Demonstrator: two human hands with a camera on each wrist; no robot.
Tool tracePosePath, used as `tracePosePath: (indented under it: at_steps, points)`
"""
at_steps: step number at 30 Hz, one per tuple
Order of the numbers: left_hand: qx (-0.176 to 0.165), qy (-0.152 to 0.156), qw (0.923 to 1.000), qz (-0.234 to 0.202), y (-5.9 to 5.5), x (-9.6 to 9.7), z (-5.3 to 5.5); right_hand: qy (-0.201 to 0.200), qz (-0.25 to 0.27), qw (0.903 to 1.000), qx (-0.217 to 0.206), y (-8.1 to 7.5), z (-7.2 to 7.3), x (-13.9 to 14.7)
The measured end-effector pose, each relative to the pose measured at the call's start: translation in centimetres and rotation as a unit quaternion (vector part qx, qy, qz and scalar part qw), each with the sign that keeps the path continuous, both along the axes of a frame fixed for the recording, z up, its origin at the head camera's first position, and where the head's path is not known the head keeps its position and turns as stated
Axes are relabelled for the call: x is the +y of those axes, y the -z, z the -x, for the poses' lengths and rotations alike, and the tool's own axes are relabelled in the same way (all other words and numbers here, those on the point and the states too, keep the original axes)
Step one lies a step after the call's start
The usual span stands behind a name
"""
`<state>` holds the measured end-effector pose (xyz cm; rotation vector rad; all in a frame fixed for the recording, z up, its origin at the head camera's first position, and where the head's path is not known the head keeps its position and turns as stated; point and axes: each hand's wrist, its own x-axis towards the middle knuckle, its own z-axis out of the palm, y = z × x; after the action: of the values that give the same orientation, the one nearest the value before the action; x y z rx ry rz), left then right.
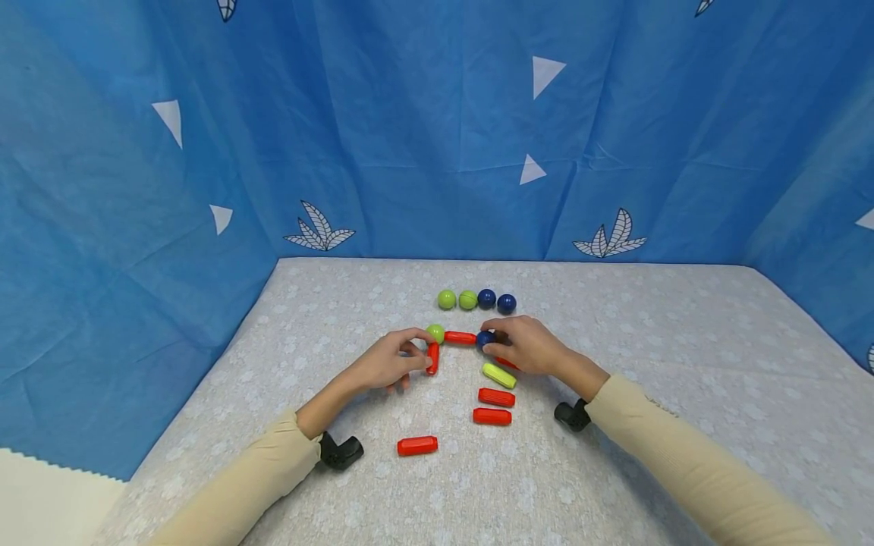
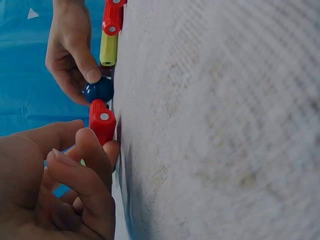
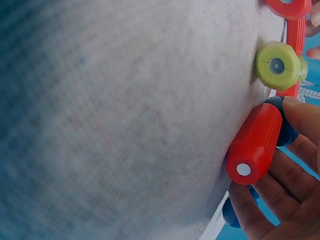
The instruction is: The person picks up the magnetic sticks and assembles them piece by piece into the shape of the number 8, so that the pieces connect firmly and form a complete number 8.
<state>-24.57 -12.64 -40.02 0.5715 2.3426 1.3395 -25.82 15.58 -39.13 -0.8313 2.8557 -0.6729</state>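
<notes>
In the head view my left hand (image 1: 394,359) has its thumb and index finger at a red rod (image 1: 433,359), right where it meets a green ball (image 1: 435,333). A second red rod (image 1: 460,338) joins that ball to a dark blue ball (image 1: 484,340). My right hand (image 1: 526,345) pinches the blue ball between thumb and fingers. Another red rod (image 3: 255,142) runs from the blue ball toward the right wrist camera, beneath the palm, a pale disc on its end. From the left wrist, fingers mostly cover the green ball.
A row of two green balls (image 1: 457,299) and two blue balls (image 1: 496,301) lies behind the joined pieces. Nearer sit a yellow-green rod (image 1: 499,375), two red rods (image 1: 495,406) and a lone red rod (image 1: 417,446). A blue curtain (image 1: 437,129) hangs behind the patterned tablecloth (image 1: 683,364).
</notes>
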Motion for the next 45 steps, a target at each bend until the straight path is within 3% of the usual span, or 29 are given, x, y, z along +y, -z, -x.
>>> tracePosePath:
  at_steps: [10,15,30,36,40,45]
  points:
    - [0.006,-0.009,0.9999,0.003,0.1,0.0,0.1,0.004,-0.003,1.0000,-0.004,0.1,0.1,0.1]
    - [0.020,-0.025,0.9995,0.006,0.0,0.0,0.7,0.005,-0.003,1.0000,-0.005,0.1,0.1,0.2]
    - [0.069,-0.100,0.9925,0.005,-0.6,1.5,6.2,0.000,0.001,1.0000,0.001,0.3,0.4,0.3]
    - [0.063,-0.098,0.9931,0.011,-0.1,2.5,7.5,-0.006,0.001,1.0000,0.007,0.3,0.2,0.3]
    - [0.076,-0.103,0.9916,0.011,0.1,3.0,8.4,-0.009,0.005,0.9999,0.014,0.2,0.1,0.3]
    - [0.074,-0.102,0.9920,0.009,0.2,3.4,8.9,-0.012,0.006,0.9998,0.011,0.2,0.0,0.3]
